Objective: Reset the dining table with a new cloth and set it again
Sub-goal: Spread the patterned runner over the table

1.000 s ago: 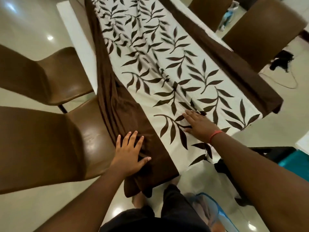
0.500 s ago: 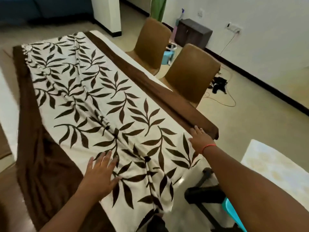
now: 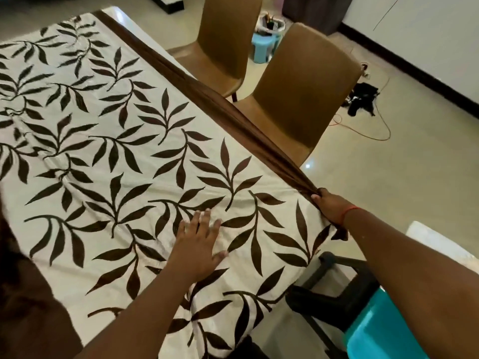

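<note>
A cream tablecloth [image 3: 124, 156] with dark brown leaf prints and a brown border covers the dining table. My left hand [image 3: 198, 244] lies flat on the cloth near the table's near end, fingers spread. At the near right corner my right hand [image 3: 330, 207] grips the bunched brown border [image 3: 233, 110], which is pulled taut along the table's right edge. A strip of white tabletop [image 3: 121, 16] shows beyond the border at the far end.
Two brown chairs [image 3: 303, 92] stand along the right side of the table. A turquoise seat [image 3: 373, 330] with a black frame is at the lower right. Cables and a black bundle [image 3: 363, 99] lie on the floor near the wall.
My right hand went from resting flat at the corner to gripping the brown border and pulling it taut. My left hand slid right across the cloth. The view moved closer.
</note>
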The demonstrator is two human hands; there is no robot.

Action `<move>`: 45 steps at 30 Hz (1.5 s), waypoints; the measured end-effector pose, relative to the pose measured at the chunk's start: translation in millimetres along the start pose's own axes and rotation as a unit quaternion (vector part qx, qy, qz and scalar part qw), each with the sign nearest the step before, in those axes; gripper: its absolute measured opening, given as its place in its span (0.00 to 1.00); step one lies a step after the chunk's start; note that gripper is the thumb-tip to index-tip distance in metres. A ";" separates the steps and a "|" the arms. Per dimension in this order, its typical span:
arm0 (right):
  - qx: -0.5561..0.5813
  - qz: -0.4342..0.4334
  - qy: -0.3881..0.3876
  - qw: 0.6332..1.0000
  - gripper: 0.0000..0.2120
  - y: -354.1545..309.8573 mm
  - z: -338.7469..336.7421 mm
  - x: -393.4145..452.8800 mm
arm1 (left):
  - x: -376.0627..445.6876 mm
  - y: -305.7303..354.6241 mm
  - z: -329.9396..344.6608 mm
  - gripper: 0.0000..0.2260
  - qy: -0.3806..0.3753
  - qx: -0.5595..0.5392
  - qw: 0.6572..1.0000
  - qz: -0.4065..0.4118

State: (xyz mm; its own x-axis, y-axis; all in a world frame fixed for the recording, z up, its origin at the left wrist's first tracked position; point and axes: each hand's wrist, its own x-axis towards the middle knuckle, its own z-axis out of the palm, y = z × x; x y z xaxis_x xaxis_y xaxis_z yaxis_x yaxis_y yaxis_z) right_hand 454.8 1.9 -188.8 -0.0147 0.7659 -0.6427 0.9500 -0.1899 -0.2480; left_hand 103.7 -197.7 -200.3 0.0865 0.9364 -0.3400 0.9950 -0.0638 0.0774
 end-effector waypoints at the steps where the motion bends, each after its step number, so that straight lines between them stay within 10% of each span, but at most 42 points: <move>1: -0.006 -0.007 -0.013 1.000 0.22 2.6 -4.8 0.3 | 2.5 3.1 4.6 0.38 0.004 0.003 1.000 -0.004; 9: -0.176 -0.199 0.257 0.929 0.25 -6.8 18.8 -34.1 | -21.9 -4.0 15.4 0.33 0.092 -0.053 0.994 -0.018; 20: -0.264 -0.240 0.175 0.918 0.32 -87.7 142.5 -121.3 | -222.2 -150.8 71.2 0.32 0.091 -0.089 0.939 -0.320; 30: -0.283 -0.206 0.111 0.930 0.31 -155.8 271.3 -219.0 | -340.4 -203.4 118.8 0.33 0.053 -0.177 0.920 -0.345; 32: -0.292 -0.196 0.095 0.931 0.32 -154.3 271.1 -223.7 | -355.2 -207.7 125.5 0.34 0.106 -0.314 0.855 -0.399; 37: 0.056 0.060 0.273 0.959 0.30 -125.9 262.4 -253.6 | -379.2 -184.3 124.6 0.31 0.025 -0.707 0.520 -0.479; 41: 0.244 0.178 0.100 0.948 0.20 -114.8 266.2 -265.5 | -387.5 -182.8 140.1 0.20 0.061 -0.713 0.541 -0.442; 45: 0.279 0.143 0.137 0.940 0.19 -109.4 267.8 -271.2 | -388.3 -194.7 139.0 0.17 0.085 -0.671 0.583 -0.450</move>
State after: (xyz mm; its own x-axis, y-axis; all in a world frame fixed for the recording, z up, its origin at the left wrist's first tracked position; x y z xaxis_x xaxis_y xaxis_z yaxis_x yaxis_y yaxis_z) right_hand 271.3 -349.6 -181.4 0.3700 0.7494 -0.5491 0.5903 -0.6460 -0.4840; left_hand -116.5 -596.8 -213.6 -0.5594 0.4101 -0.7203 -0.3133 0.6999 0.6418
